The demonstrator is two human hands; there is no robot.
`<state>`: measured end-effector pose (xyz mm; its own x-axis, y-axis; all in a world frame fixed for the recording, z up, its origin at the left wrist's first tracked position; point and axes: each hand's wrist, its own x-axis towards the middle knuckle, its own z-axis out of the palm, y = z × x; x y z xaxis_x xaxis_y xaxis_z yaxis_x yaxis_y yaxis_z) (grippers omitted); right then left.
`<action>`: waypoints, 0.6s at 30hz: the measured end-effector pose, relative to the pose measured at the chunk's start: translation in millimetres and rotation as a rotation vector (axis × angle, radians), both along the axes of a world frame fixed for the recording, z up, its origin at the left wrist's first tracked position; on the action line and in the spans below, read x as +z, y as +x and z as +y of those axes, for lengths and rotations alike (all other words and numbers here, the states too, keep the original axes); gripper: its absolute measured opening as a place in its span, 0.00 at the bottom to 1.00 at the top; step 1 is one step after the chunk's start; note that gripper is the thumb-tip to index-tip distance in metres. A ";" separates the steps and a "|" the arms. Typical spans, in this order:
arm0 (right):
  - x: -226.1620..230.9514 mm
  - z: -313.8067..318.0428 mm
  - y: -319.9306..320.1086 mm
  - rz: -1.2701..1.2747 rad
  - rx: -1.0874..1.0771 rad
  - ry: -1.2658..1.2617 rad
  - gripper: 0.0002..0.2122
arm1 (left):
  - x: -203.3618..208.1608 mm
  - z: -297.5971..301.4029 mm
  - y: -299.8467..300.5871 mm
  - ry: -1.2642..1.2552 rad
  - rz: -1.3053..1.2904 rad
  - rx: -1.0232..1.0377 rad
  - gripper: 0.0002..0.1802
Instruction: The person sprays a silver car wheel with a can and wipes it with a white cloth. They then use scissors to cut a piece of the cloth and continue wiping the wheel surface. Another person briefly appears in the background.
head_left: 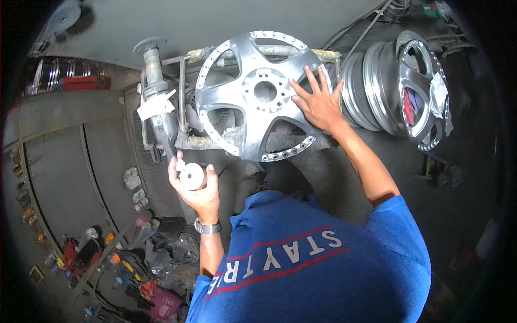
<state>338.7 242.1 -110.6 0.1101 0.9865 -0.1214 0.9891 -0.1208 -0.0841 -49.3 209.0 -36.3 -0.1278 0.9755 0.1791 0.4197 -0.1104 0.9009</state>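
A large silver spoked wheel face (pixel 252 121), ringed with bolt holes, rests on a frame with wrapped bars (pixel 204 142). My right hand (pixel 320 105) lies on its right side, fingers spread across a spoke and the rim. Below and left of the wheel, my left hand (pixel 202 196) is closed around a white round piece (pixel 193 176) with a small hole in its end; I cannot tell its exact kind. Just beyond that hand is a long grey power tool (pixel 161 126) with a round disc (pixel 149 45) at its far end and a crumpled white sheet (pixel 155 106) on it.
Silver wheel barrels (pixel 382 89) and another spoked wheel face (pixel 420 116) stand at the right, with a white rag (pixel 439 94) on the face. Bags and cluttered items (pixel 161 301) cover the floor at lower left. Cables (pixel 371 24) hang at the upper right.
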 end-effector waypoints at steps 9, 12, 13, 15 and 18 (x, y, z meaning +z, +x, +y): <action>-11.6 -72.2 -53.8 -0.047 -0.169 0.015 0.29 | -0.9 -45.2 -35.0 -0.037 -0.217 0.058 0.51; -14.1 -71.5 -84.8 -0.035 -0.204 0.012 0.30 | -3.6 -63.6 -54.3 -0.011 -0.223 0.090 0.51; -12.8 -70.4 -95.5 -0.026 -0.187 0.008 0.30 | -4.4 -69.5 -60.9 -0.007 -0.207 0.097 0.51; -14.7 -72.1 -116.5 -0.029 -0.123 0.038 0.29 | -5.1 -83.1 -72.3 -0.004 -0.181 0.116 0.51; -12.0 -82.3 -141.8 -0.052 0.012 0.072 0.28 | -13.4 -102.9 -91.1 0.020 -0.152 0.149 0.52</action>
<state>196.8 159.9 -122.6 0.1021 0.9938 -0.0446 0.9937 -0.1039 -0.0409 -140.3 106.1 -49.6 -0.2970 0.9404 0.1659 0.2921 -0.0759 0.9534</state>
